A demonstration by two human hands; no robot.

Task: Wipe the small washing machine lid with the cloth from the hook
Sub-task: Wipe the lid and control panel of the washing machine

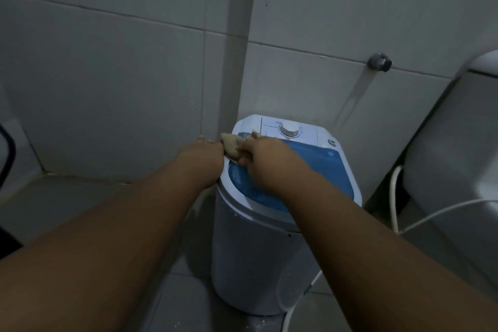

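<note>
A small white washing machine (253,250) stands on the tiled floor against the wall, with a blue translucent lid (320,170) and a white dial (289,130) on its back panel. A bunched beige cloth (231,144) sits over the lid's far-left edge. My left hand (200,156) grips the cloth's left side, just off the machine's rim. My right hand (260,153) holds its right side, resting on the lid. Both forearms reach in from the bottom of the head view.
A white toilet (455,159) stands close on the right. A white cable (398,226) runs between it and the machine. A metal wall fitting (380,62) sticks out above. A vertical pipe (239,43) runs down the tiled wall behind the machine.
</note>
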